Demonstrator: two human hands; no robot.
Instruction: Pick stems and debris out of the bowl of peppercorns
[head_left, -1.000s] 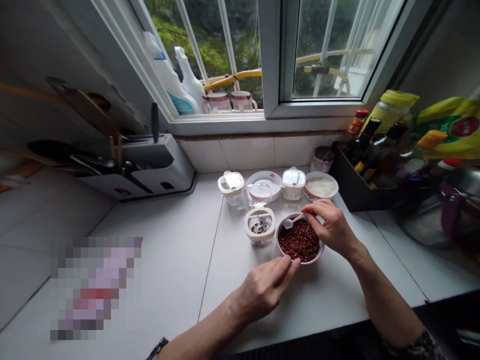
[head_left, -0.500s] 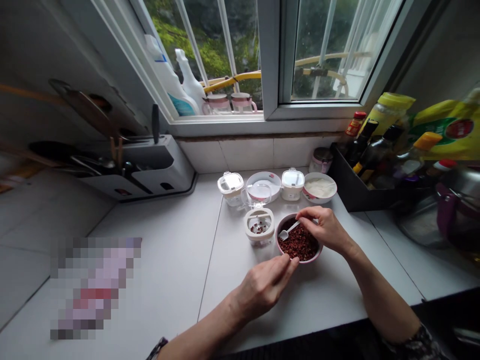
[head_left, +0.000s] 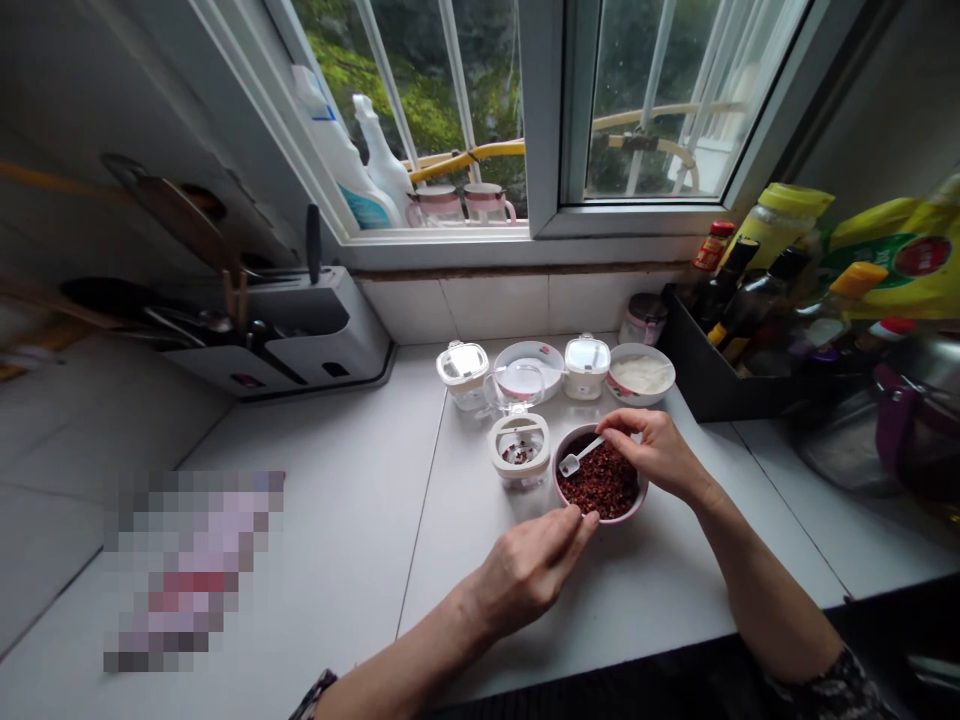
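Observation:
Between my fingertips, my right hand [head_left: 654,450] pinches the handle of a small white spoon [head_left: 571,465]. The spoon's bowl is over dark red peppercorn-like grains [head_left: 604,480], and it looks nearly bare. Those grains fill a pink-rimmed bowl [head_left: 622,517]. My left hand [head_left: 536,560] grips the near rim of this bowl with thumb and fingers. Just left of the bowl stands a clear jar [head_left: 519,450] with a cream-coloured collar, its transparent lid tipped back. A few of the same grains lie inside the jar.
Behind are two lidded jars [head_left: 462,375] [head_left: 586,367], a bowl of white powder [head_left: 527,372] and another bowl of white stuff [head_left: 641,375]. A dark box of bottles [head_left: 720,370] stands right, a grey utensil holder [head_left: 322,335] left. A blurred-out item [head_left: 202,570] lies front left.
The small spoon has lifted slightly, and its bowl now shows more clearly above the grains. My left hand stays on the bowl's rim.

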